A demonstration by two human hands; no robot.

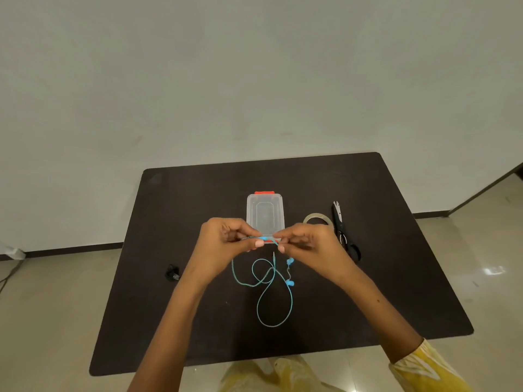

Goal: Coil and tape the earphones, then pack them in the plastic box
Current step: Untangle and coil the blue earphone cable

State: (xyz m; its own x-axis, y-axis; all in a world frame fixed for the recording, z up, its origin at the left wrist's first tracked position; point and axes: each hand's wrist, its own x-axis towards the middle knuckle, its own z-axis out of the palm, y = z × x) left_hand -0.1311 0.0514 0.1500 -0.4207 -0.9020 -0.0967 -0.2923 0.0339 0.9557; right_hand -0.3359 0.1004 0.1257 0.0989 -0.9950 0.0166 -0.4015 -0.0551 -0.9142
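Observation:
Turquoise earphones (264, 290) hang in loose loops over the dark table (169, 321), with two blue earbuds at the right of the loops and the plug pointing up in the middle. My left hand (226, 236) and my right hand (307, 240) each pinch a stretch of the cord, held above the table in front of the box. The clear plastic box (264, 212), closed with a red latch at its far end, lies just behind my hands. A roll of clear tape (317, 217) sits to the right of the box, partly hidden by my right hand.
Black scissors (341, 227) lie right of the tape, blades pointing away. A small black object (172, 272) sits near the table's left edge. A pale wall stands behind the table, tiled floor around it.

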